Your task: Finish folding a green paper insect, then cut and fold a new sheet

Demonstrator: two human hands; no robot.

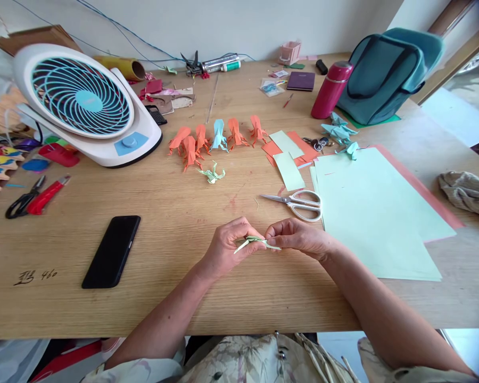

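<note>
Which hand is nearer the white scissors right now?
Right. The right hand is just on the wearer's side of the white scissors, not touching them; the left hand is farther off, to their left.

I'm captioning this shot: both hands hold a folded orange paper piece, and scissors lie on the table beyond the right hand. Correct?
Not orange: the head view shows the left hand and right hand holding a pale green folded paper piece. The scissors lie as stated.

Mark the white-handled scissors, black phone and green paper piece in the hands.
White-handled scissors [291, 201]: head view, near the pivot.
Black phone [112, 252]: head view, middle of its upper face.
Green paper piece [254, 239]: head view, folded middle.
</note>
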